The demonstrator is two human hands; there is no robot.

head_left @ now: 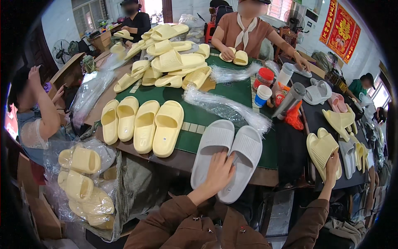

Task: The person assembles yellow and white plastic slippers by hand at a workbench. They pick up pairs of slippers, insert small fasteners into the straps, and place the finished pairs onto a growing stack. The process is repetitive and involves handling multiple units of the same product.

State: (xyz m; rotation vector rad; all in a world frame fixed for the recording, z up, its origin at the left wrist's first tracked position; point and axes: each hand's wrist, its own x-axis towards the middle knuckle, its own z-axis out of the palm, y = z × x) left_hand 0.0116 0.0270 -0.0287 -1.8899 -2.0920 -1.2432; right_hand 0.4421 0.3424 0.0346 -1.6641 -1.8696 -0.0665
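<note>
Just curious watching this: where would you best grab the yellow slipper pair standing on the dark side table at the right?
Grip the yellow slipper pair at its lower end, coming from the near table edge. The soles stand stacked, thin edge toward the right hand, so fingers pinch both together.

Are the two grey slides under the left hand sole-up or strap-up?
Sole-up: the pale grey foam slides show flat ribbed undersides on the green table mat, no strap arch visible. The left hand rests across both.

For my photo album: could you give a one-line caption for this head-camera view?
Left hand rests on a pair of grey slides while right hand touches yellow slides.
</note>
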